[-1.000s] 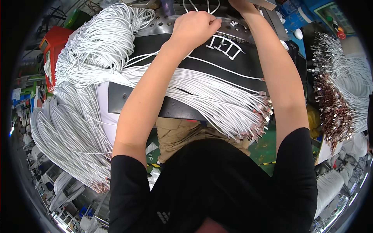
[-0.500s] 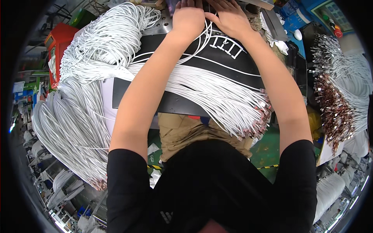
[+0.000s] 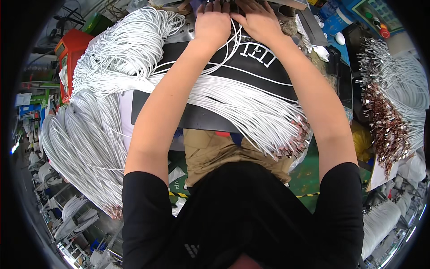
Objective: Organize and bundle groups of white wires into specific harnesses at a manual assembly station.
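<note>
At the top edge, over a metal machine surface, my left hand (image 3: 212, 26) and my right hand (image 3: 260, 23) reach forward side by side. White cables (image 3: 232, 47) loop up from the black work surface (image 3: 244, 85) and run in between my fingers and thumbs, where both hands appear closed on them. Shade and the picture's edge hide most of the fingertips and the cable ends. Just below my right hand lies a white moulded plastic piece with several prongs (image 3: 258, 54). Under my forearms stretches a bundle of white cables (image 3: 233, 101) with brownish-tipped ends toward the right.
A big heap of coiled white cables (image 3: 121, 49) fills the left, with another hanging bundle (image 3: 85, 152) below it. A red box (image 3: 74, 47) stands behind them. At the right hangs a bundle with brown and metal ends (image 3: 385, 121), near a control panel (image 3: 378, 18).
Both hands have shifted slightly forward and to the left in the picture, over the metal surface. The cables between them follow. The prior view of the bundles is nearly the same.
</note>
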The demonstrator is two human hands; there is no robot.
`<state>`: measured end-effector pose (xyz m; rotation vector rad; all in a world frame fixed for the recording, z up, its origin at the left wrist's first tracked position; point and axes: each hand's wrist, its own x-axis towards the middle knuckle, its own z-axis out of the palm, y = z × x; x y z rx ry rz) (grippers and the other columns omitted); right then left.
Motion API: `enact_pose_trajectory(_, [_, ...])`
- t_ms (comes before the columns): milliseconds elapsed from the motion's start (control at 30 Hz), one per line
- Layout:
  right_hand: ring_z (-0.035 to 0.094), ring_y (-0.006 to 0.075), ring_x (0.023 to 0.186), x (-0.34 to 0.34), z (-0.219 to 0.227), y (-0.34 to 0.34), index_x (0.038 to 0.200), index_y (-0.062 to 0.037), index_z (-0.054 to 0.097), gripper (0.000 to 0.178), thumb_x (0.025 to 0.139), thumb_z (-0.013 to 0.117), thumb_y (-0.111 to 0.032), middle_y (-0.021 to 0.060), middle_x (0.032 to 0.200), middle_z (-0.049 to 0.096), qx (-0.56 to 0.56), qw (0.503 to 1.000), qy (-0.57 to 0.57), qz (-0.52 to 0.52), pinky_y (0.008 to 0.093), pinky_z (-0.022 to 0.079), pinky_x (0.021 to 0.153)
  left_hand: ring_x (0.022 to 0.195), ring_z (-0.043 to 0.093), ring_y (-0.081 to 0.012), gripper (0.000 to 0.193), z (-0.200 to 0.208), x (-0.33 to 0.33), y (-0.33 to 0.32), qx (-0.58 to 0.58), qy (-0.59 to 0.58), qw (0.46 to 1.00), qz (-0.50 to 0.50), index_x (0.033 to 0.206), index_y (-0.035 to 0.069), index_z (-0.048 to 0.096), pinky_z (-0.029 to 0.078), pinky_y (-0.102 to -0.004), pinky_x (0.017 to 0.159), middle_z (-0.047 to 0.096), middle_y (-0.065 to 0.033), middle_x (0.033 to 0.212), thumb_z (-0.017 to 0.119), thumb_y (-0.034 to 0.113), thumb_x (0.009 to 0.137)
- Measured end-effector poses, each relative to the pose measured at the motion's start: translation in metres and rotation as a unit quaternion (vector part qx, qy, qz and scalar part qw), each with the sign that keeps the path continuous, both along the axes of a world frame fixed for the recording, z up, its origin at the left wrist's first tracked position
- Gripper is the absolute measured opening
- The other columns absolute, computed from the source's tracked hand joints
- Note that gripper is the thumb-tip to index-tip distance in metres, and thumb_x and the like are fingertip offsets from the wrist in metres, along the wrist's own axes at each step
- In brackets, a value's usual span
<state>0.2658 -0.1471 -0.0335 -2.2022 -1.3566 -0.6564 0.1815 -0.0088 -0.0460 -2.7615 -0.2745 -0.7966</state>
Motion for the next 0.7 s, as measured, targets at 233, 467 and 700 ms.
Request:
enact_pose_trajectory(233, [0.058, 0.0339, 0.114, 0.0, -0.02, 0.01, 0.114, 0.0009, 0.067, 0.041, 0.094, 0.053, -0.031, 0.0173, 0.116, 0.066, -0.045, 0.988, 0.023, -0.147, 0.0498, 0.043, 0.099, 0.128, 0.052, -0.0349, 0.05, -0.025, 0.016, 0.022, 0.001, -0.026, 1.0, -0.011, 0.133, -0.003, 0.055, 0.033, -0.0501, 0.113, 0.059, -0.0211, 0.132, 0.05, 0.021, 0.089])
enact_pose_trajectory(467, [0.066, 0.0312, 0.097, -0.011, 0.001, -0.03, 0.126, -0.0003, 0.059, 0.042, 0.098, 0.058, -0.031, 0.0189, 0.108, 0.068, -0.03, 0.998, 0.041, -0.037, 0.0352, 0.048, 0.091, 0.098, 0.065, -0.0344, 0.029, 0.018, -0.036, -0.014, -0.082, -0.115, 0.987, -0.073, 0.117, 0.009, 0.066, 0.054, -0.042, 0.083, 0.068, -0.0173, 0.103, 0.058, 0.027, 0.094])
enact_pose_trajectory(700, [0.05, 0.0106, 0.069, -0.108, -0.028, -0.274, 0.087, 0.0013, 0.063, 0.024, 0.102, 0.05, -0.012, 0.0027, 0.077, 0.058, 0.381, 0.864, 0.17, -0.283, 0.0256, 0.042, 0.063, 0.076, 0.067, -0.0224, 0.035, -0.02, -0.298, -0.064, -0.924, 0.145, 0.274, -0.223, 0.096, 0.0, 0.065, 0.052, -0.0317, 0.068, 0.07, -0.0161, 0.086, 0.056, 0.034, 0.101])
